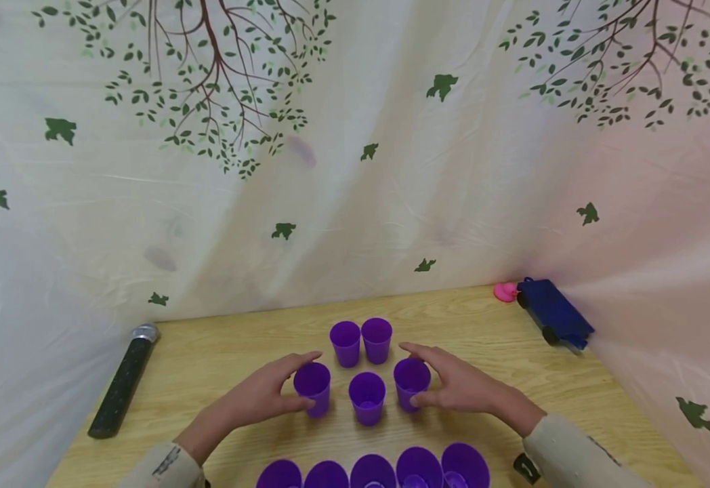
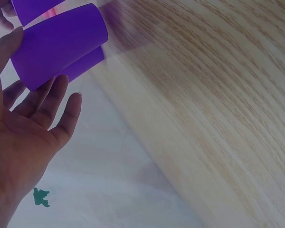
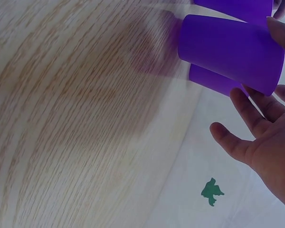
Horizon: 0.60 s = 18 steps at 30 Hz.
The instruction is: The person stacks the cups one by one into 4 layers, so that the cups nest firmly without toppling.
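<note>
My left hand (image 1: 266,390) curls around a purple cup (image 1: 312,390), thumb on the near side and fingers at the far side. On the other side, my right hand (image 1: 461,383) holds another purple cup (image 1: 412,385) between thumb and fingers. Both cups stand upright, mouth up. Between them is a third purple cup (image 1: 367,400), touched by neither hand. In the left wrist view the thumb meets the rim of the left cup (image 2: 61,45). The right wrist view shows fingertips along the side of the right cup (image 3: 230,52).
Two purple cups (image 1: 377,341) stand side by side farther back. Along the near edge runs a row of several more purple cups (image 1: 373,471). A microphone (image 1: 124,383) lies at left; a pink toy duck (image 1: 505,292) and a blue wheeled toy (image 1: 553,312) are at back right. A leaf-printed curtain (image 1: 355,203) encloses the wooden table (image 1: 239,332).
</note>
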Each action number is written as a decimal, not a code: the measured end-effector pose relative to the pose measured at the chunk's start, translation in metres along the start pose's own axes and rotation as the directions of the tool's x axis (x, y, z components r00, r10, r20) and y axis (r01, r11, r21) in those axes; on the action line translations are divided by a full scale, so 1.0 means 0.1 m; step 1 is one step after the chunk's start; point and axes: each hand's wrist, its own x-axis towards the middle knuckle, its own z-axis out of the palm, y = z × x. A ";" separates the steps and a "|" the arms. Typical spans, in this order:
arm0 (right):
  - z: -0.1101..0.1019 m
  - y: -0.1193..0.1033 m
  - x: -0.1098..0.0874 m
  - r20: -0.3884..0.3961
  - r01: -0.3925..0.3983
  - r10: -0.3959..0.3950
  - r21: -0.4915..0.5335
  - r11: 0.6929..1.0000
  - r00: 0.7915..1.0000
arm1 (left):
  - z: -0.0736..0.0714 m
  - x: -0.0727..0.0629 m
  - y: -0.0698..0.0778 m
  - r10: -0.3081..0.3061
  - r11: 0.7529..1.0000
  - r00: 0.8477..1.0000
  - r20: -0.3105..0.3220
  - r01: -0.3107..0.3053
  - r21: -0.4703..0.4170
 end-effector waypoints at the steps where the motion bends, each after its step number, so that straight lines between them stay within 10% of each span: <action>1: 0.00 0.00 0.00 -0.001 -0.001 0.001 0.000 1.000 1.000 | 0.00 0.00 0.00 0.000 1.000 1.000 0.000 0.000 0.000; 18: -0.02 0.02 0.02 0.000 -0.029 0.029 0.014 0.999 1.000 | -0.04 -0.01 -0.03 0.001 1.000 1.000 0.006 -0.001 -0.012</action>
